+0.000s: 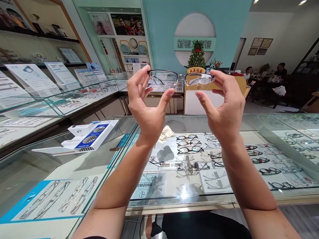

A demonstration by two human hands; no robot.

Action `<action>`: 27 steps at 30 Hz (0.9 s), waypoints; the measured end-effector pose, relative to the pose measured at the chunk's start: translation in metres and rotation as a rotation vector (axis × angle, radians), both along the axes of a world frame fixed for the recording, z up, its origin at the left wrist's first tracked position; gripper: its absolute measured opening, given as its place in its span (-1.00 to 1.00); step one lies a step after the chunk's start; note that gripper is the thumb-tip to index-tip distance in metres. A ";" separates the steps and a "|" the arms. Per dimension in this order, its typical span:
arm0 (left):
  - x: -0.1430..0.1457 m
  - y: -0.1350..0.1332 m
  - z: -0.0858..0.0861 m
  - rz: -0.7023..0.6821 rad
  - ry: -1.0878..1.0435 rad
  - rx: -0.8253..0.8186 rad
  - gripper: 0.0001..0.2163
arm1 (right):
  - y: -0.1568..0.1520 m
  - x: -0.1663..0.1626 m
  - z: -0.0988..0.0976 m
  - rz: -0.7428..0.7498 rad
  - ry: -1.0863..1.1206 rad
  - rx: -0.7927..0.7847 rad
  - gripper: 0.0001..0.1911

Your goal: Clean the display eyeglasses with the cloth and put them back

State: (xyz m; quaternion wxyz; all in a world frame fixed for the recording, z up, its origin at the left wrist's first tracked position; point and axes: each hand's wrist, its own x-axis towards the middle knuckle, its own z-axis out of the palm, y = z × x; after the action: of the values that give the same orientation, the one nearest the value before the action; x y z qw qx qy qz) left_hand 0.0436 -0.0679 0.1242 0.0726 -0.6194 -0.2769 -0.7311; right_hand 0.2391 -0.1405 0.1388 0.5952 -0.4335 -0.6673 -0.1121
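Glasses [181, 75] sit raised over the near counter [174, 201], left hand [149, 116] and right hand [226, 111] half-curled, fingers holding both outer ends, thumbs free below; probably light, stiff, fragile, best held there, exact contact unclear.

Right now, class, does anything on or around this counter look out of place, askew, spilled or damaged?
One thing: a crumpled cream cloth, left of the neatly rowed eyeglasses, looks casually dropped. The half-rim eyeglasses held up by the left hand and right hand show no visible damage.
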 end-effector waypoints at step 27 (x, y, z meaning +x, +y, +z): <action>-0.001 0.005 -0.006 0.091 -0.009 0.066 -0.25 | 0.015 0.003 -0.008 0.085 0.046 -0.064 -0.34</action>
State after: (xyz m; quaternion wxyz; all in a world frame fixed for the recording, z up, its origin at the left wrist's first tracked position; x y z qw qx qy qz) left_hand 0.0426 -0.0631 0.1180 0.1248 -0.6002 -0.2807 -0.7385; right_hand 0.2422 -0.1251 0.1309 0.6003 -0.4261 -0.6746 -0.0553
